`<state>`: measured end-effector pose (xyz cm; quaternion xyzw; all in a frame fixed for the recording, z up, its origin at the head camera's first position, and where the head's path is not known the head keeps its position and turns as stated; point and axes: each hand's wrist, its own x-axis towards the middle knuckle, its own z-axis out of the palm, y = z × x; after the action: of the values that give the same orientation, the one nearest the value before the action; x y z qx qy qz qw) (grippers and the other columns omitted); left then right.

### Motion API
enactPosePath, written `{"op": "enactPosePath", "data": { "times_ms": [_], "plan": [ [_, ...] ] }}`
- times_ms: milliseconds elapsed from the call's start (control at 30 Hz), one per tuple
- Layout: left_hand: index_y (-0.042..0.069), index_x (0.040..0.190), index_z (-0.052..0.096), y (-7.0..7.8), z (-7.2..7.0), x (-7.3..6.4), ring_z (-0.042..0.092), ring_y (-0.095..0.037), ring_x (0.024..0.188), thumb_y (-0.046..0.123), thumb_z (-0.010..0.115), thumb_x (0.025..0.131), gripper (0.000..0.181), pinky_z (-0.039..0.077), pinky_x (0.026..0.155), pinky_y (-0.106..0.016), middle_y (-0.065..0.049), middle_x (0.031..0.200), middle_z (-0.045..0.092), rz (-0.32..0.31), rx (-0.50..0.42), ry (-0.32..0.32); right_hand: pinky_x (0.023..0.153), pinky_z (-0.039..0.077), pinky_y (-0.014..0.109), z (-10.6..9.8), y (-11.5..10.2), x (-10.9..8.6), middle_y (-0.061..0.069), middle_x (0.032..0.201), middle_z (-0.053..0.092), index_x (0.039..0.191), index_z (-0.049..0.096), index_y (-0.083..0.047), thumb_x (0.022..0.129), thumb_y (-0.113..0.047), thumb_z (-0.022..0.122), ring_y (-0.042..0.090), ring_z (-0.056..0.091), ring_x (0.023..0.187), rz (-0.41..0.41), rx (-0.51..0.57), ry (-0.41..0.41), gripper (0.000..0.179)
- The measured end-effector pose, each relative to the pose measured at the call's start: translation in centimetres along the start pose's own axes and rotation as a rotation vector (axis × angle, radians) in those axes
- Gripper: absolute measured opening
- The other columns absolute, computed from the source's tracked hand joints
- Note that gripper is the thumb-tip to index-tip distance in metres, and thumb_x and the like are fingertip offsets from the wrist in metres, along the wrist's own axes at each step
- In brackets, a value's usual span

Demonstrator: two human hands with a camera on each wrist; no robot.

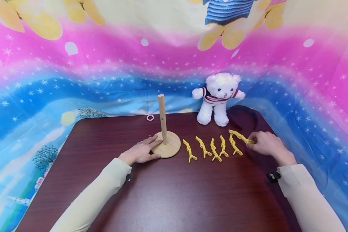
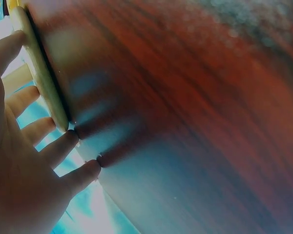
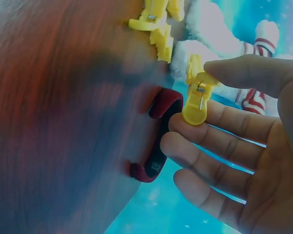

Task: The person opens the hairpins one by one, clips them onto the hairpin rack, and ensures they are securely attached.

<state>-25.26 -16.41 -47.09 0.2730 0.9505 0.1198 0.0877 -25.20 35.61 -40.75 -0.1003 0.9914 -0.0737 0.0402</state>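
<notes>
My left hand [image 1: 141, 151] rests at the left of a wooden stand [image 1: 174, 149], which has a round base and an upright post. In the left wrist view the fingers [image 2: 36, 129] are spread, with the thumb against the base's edge [image 2: 44, 73]. Between thumb and fingers, my right hand [image 1: 266, 143] pinches one end of a yellow alligator hair clip [image 3: 195, 92]. The clip slants up to the left in the head view, its far end close to another yellow hair clip [image 1: 235, 145]. Several more such clips, including one hair clip [image 1: 189, 150] nearest the stand, lie in a row.
A white teddy bear [image 1: 217, 96] in a striped shirt stands at the back of the dark brown table [image 1: 174, 196]. Beside it, near the back right corner, is a dark red headband [image 3: 162, 131]. A small pale ring [image 1: 150, 118] lies behind the stand. Patterned cloth [image 1: 119, 74] hangs around the table.
</notes>
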Motion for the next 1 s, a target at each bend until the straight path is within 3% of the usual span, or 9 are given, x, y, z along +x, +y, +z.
{"op": "enactPosePath", "data": {
  "times_ms": [300,600,1000],
  "plan": [
    [0.022,0.157,0.034,0.0,-0.2,-0.1,0.029,-0.041,0.149,0.051,0.058,0.097,0.071,0.034,0.117,-0.057,-0.012,0.167,0.02,0.003,-0.004,-0.009,0.057,0.051,0.039,-0.6,-1.9,0.1,-0.001,0.081,0.071,0.105,0.073,-0.014,0.087,-0.038,0.072,0.017,0.058,0.068,-0.037,0.007,0.071,0.03],
    [0.022,0.157,0.034,-0.1,-0.5,0.0,0.029,-0.041,0.15,0.052,0.058,0.096,0.072,0.034,0.117,-0.056,-0.012,0.168,0.019,-0.007,-0.009,-0.025,0.067,0.055,0.041,-0.7,-4.7,0.7,-0.001,0.086,0.075,0.102,0.076,-0.015,0.086,-0.033,0.074,0.015,0.067,0.075,-0.129,0.051,0.146,0.024],
    [0.022,0.157,0.034,-0.3,-0.6,-0.1,0.028,-0.041,0.15,0.053,0.057,0.097,0.072,0.034,0.116,-0.057,-0.012,0.168,0.018,-0.004,-0.015,-0.031,0.073,0.058,0.042,0.1,-8.6,1.7,0.001,0.087,0.077,0.108,0.076,-0.008,0.086,-0.027,0.075,0.019,0.071,0.079,-0.229,0.121,0.148,0.029]
  ]
}}
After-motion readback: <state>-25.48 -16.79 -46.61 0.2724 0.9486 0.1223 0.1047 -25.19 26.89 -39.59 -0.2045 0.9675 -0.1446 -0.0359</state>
